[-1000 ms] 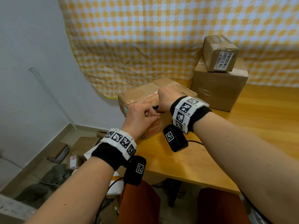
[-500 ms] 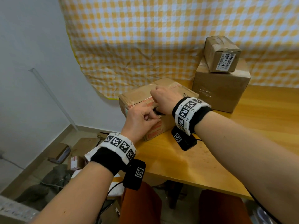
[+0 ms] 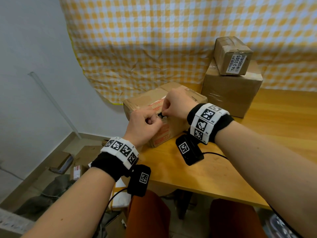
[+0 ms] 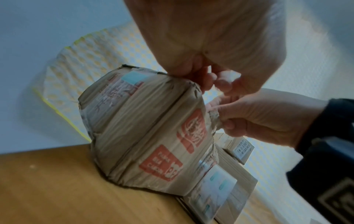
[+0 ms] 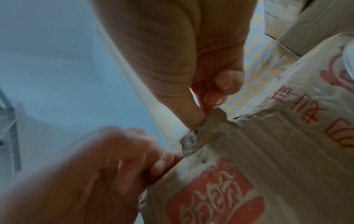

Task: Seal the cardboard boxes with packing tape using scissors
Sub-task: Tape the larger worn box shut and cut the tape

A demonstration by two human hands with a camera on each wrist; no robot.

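Note:
A worn cardboard box point(image 3: 145, 100) with red print sits at the table's left corner. Both hands work at its near top edge. My right hand point(image 3: 169, 109) pinches a crumpled torn flap point(image 5: 210, 125) of tape or cardboard at that edge between thumb and finger. The flap point(image 4: 212, 116) and the right hand point(image 4: 222, 121) also show in the left wrist view. My left hand point(image 3: 145, 122) has curled fingers that grip the box's edge point(image 4: 199, 89) just beside the flap. In the right wrist view the left hand point(image 5: 159, 163) is blurred. No scissors or tape roll are in view.
A large taped box point(image 3: 229, 97) stands at the back right with a small labelled box point(image 3: 231, 54) on top. The wooden table point(image 3: 223, 169) ends close to my left hand. Checked cloth point(image 3: 154, 40) covers the wall. Cartons point(image 3: 85, 155) lie on the floor left.
Both hands stay at the box's near top edge, shifting only slightly against each other. The box has not moved.

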